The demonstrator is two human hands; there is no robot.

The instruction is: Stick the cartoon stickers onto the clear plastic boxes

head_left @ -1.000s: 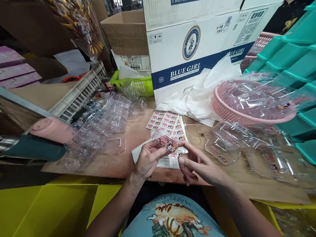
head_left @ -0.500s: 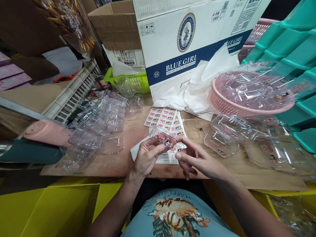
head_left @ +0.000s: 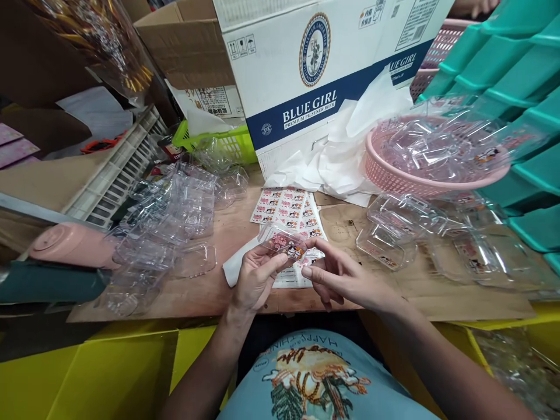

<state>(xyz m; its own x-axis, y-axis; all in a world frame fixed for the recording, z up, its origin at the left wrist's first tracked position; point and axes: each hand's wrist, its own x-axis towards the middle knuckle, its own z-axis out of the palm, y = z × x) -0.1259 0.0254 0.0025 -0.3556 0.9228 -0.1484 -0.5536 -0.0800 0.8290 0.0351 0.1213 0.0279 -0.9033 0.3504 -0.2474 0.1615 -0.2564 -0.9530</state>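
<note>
My left hand (head_left: 258, 271) grips a small clear plastic case (head_left: 282, 240) between thumb and fingers. A pink sticker with a cartoon cat (head_left: 289, 247) lies on the case. On the right, my right hand (head_left: 336, 271) has its index fingertip at the case's right edge, and its thumb stands apart below. Nothing shows between the thumb and fingers of that hand. Beneath the case lie sheets of printed stickers (head_left: 286, 207), partly hidden by my hands and the case.
Clear plastic cases (head_left: 188, 204) are heaped at the left, beside a pink bottle (head_left: 72, 245). Stickered cases (head_left: 389, 248) lie at the right. Behind them stands a pink basket (head_left: 394, 172) full of cases. Crumpled white paper (head_left: 328, 169), a beer carton (head_left: 275, 76) and teal bins (head_left: 511, 76) stand behind.
The whole view has shifted slightly, so the table things appear farther left. My hands keep nearly the same hold and pose around the case. A person's hand now shows at the top right.
</note>
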